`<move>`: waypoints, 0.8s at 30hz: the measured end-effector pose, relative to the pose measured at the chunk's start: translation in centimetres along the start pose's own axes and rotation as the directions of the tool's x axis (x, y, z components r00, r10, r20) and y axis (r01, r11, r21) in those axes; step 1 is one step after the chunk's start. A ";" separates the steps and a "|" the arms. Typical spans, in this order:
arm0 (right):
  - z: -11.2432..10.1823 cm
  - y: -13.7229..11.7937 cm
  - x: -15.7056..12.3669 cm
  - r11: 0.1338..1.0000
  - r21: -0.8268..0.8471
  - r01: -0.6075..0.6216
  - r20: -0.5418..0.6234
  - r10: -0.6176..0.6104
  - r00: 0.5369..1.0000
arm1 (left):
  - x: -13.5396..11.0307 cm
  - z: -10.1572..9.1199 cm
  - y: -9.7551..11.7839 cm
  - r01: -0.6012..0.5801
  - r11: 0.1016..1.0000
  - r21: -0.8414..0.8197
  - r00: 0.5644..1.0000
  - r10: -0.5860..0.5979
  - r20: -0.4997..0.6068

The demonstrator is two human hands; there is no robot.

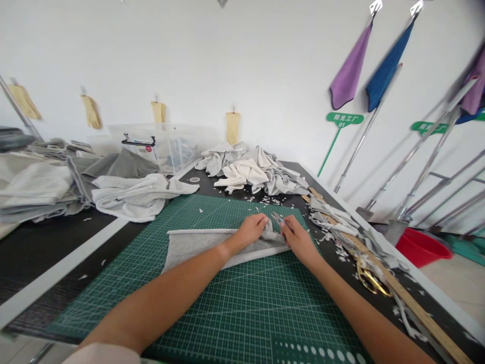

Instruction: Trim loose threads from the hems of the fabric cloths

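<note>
A grey fabric piece with white edges [204,242] lies across the green cutting mat [242,303]. My left hand [252,228] pinches a bunched part of this fabric near its right end. Just to the right, my right hand [297,235] is closed around small scissors [278,218], their blades pointing up and left toward the left hand. The scissors' handles are mostly hidden in the fingers. The fabric's right end runs up to the right hand.
Fabric heaps [246,172] lie behind the mat, with more stacked cloth [38,182] at left. A wooden strip [379,270], gold-handled scissors [371,280] and white scraps line the right edge. A clear plastic box [166,151] stands by the wall; a red basin [424,247] is beyond the table.
</note>
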State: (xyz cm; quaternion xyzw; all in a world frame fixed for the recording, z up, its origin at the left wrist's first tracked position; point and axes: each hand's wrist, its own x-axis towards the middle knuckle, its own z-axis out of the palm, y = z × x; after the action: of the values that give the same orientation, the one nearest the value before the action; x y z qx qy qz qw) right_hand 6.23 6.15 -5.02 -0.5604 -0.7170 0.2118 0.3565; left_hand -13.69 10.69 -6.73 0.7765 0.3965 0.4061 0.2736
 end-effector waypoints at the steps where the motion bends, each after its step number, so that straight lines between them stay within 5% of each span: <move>1: 0.0 -0.2 -0.1 1.000 -0.028 0.012 0.001 -0.012 1.000 | 0.0 0.0 -0.1 0.003 1.000 -0.019 1.000 -0.003 0.000; 9: 0.8 -0.6 -0.5 0.964 -0.226 0.138 0.033 -0.135 0.990 | 0.5 -0.3 -0.3 0.036 0.996 -0.083 0.999 -0.035 0.016; 14: 1.1 -1.0 -0.8 0.953 -0.265 0.146 -0.046 -0.164 0.985 | 0.5 -0.4 0.0 0.038 0.998 -0.051 0.999 -0.037 0.018; 24: 1.8 -1.4 -1.2 0.938 -0.282 0.200 -0.011 -0.212 0.977 | 0.6 -0.5 0.2 0.030 0.996 -0.081 0.999 -0.027 0.035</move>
State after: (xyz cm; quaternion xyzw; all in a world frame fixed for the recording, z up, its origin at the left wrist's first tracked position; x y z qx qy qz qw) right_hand 4.07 4.78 -5.55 -0.5312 -0.7867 0.0586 0.3090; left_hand -13.82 11.10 -6.09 0.7659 0.3858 0.4047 0.3176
